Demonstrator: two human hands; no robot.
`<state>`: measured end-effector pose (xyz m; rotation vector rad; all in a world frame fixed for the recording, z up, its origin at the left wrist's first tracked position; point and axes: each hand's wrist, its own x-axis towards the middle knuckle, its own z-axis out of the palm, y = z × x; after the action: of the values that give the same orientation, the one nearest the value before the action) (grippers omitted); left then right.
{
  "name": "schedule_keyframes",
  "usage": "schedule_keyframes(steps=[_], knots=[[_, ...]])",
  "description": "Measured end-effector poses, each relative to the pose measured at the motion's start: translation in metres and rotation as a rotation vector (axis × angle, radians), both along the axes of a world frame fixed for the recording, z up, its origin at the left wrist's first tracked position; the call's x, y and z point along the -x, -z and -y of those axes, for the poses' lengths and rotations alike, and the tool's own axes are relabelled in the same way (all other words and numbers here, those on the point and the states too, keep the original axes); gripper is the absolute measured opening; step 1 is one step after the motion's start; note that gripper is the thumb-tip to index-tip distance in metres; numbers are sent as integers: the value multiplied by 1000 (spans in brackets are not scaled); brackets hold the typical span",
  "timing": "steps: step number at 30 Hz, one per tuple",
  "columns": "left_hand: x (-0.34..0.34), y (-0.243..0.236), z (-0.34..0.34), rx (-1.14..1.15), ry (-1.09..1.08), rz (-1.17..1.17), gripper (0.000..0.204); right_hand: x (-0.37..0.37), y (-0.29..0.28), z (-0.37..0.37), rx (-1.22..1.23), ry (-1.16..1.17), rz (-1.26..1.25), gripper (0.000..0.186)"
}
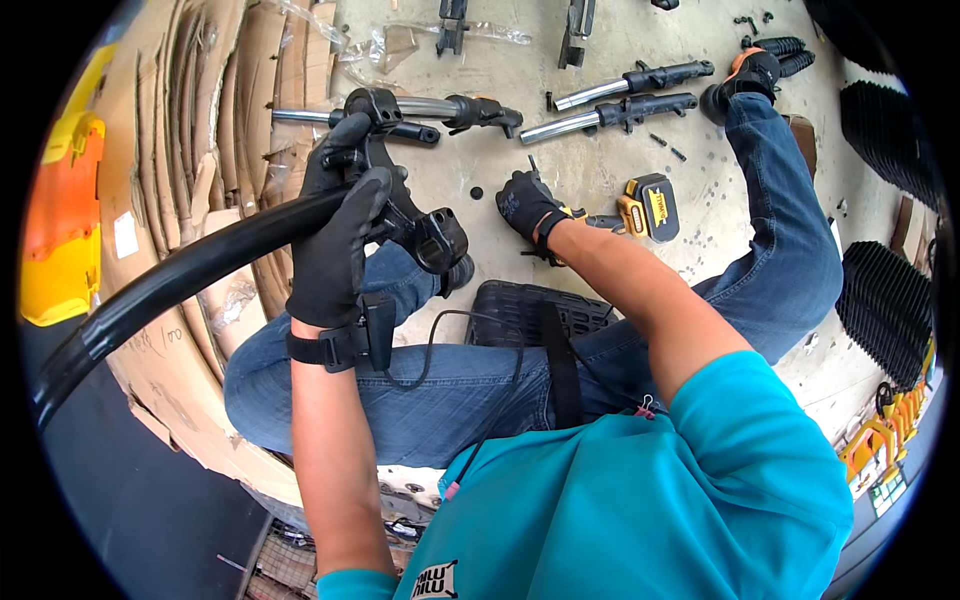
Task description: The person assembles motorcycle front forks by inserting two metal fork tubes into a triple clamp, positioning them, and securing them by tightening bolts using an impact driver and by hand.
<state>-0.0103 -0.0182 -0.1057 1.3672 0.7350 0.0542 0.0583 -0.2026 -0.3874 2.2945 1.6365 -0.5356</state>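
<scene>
The left hand (335,235), in a black glove, was closed around a thick black tube (185,268) where it met a black bracket (402,205); the fingers hid the join. Both were held up in front of the person, over the left leg, the bracket's two ring-shaped ends sticking out beyond the glove, one above and one to the right. The tube ran from the glove down to the lower left, out over the cardboard (165,205).

The right hand (527,207), also gloved, was low by the floor (560,165) with its fingers curled. A thin dark piece (533,163) stuck out just past the fingers, and a yellow and black drill (657,207) lay partly hidden behind the wrist; whether the hand gripped either could not be told.

Just left of the right hand sat a small black cap (476,193). Farther out, two fork legs (608,118) with silver tubes lay side by side, and more rods (413,132) lay beyond the bracket. Two dark pins (668,147) were near the fork legs.

Black ribbed parts (885,310) stood along the right side, and a yellow and orange bin (68,225) at the far left, past the cardboard. A black crate (490,325) showed between the person's legs.
</scene>
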Motion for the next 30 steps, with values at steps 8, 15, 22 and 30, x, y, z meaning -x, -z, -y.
schedule_keyframes(steps=[8, 15, 22, 30], knots=[[0, 6, -3, 78, -42, 2, 41, -34, -22, 2, -295, 342, -302, 16], [0, 6, -4, 66, -22, 61, 46, -130, -173, -2, -833, 881, -1594, 25], [-14, -1, 4, 82, -24, 117, 51, -99, -215, -44, -1200, 771, -1501, 23], [-6, 0, 1, 114, -56, 92, 51, -87, -224, -48, -1168, 746, -1181, 25]])
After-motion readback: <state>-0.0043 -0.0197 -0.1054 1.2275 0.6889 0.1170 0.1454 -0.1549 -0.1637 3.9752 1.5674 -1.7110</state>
